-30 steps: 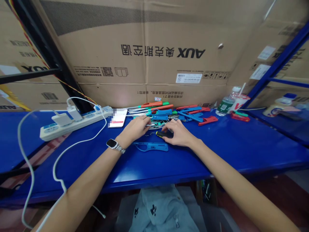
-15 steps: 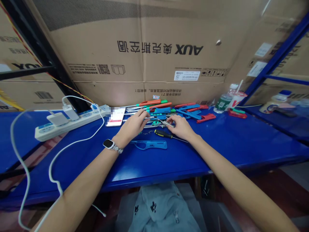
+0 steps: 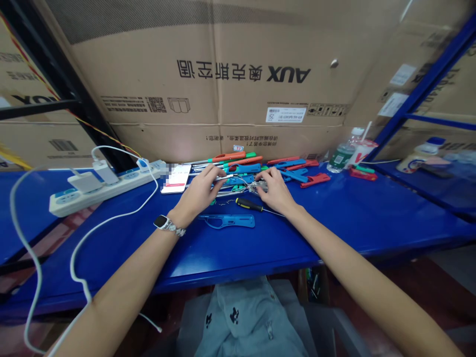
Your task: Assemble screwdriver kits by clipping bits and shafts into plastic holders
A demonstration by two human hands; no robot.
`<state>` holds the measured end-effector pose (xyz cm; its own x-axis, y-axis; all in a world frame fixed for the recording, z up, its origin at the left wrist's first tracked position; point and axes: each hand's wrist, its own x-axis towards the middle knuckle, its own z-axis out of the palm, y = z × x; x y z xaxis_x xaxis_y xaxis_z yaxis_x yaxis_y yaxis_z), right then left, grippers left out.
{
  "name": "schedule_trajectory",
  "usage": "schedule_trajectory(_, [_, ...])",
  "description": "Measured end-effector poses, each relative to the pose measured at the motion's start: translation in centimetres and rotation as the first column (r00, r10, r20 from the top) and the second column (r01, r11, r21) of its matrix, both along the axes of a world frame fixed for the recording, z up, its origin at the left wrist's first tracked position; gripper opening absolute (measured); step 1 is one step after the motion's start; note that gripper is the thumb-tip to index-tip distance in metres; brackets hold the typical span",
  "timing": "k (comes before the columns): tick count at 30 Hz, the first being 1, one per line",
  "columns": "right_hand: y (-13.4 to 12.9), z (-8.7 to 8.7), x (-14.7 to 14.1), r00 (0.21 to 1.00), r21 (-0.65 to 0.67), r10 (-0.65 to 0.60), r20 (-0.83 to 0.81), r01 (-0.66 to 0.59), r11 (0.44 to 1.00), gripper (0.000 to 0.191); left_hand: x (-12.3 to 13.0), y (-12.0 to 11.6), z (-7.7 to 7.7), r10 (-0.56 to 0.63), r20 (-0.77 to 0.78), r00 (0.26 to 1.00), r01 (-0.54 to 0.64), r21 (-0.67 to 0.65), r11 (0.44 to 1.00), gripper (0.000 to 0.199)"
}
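My left hand [image 3: 201, 190] pinches a thin silver rod [image 3: 227, 176], from which a fine wire curves to the right. The curled fingers of my right hand [image 3: 275, 191] are at a small heap of silver metal parts [image 3: 257, 186]; what lies between the fingertips is hidden. Below my hands is a yellow-and-black screwdriver [image 3: 250, 204], its shaft pointing right. Closer to the table's front lies a blue lighter shell half [image 3: 234, 221]. Behind my hands, long-necked lighters [image 3: 232, 156] in orange, green and blue are piled together.
On the left, a white power strip [image 3: 89, 196] carries plugs and cables beside a phone [image 3: 176, 179]. Blue and red lighter shells [image 3: 315, 180] lie to the right, near a water bottle [image 3: 340, 156] and a cup [image 3: 361, 151]. A large carton [image 3: 223, 99] stands behind the blue table [image 3: 238, 260].
My right fingers have shifted from holding a slim silver piece to the heap of metal parts. My left hand keeps the rod, now tilted more level. The view has shifted slightly.
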<state>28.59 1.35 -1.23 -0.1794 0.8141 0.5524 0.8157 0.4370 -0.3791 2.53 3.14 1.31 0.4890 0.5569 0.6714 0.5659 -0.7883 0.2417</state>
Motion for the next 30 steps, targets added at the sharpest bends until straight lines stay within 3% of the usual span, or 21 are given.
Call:
schedule_trajectory(5, [-1.0, 0.8, -0.7, 0.984, 0.029, 0.072, 0.163, -0.078, 0.997, 0.028, 0.2, -0.1, 0.2, 0.000, 0.040, 0.999, -0.001, 0.015, 1.000, 0.003])
schedule_trajectory(14, [0.1, 0.5, -0.7, 0.989, 0.016, 0.011, 0.146, -0.014, 1.000, 0.006, 0.4, -0.1, -0.1, 0.018, 0.062, 0.998, -0.017, -0.014, 1.000, 0.002])
schedule_trajectory(20, [0.9, 0.2, 0.0, 0.989, -0.043, 0.091, -0.120, -0.097, 0.994, 0.016, 0.2, 0.0, -0.2, 0.018, 0.055, 0.998, -0.018, -0.005, 1.000, 0.003])
schedule_trajectory(25, [1.7, 0.5, 1.1, 0.893, -0.158, 0.200, -0.403, -0.283, 0.946, 0.023, 0.0, 0.2, -0.4, 0.031, 0.052, 0.998, -0.031, -0.002, 1.000, 0.002])
schedule_trajectory(30, [2.6, 0.3, 1.2, 0.839, -0.122, 0.200, -0.507, -0.299, 0.946, 0.021, 0.0, 0.4, -0.6, 0.031, 0.043, 0.999, -0.031, 0.001, 1.000, 0.003])
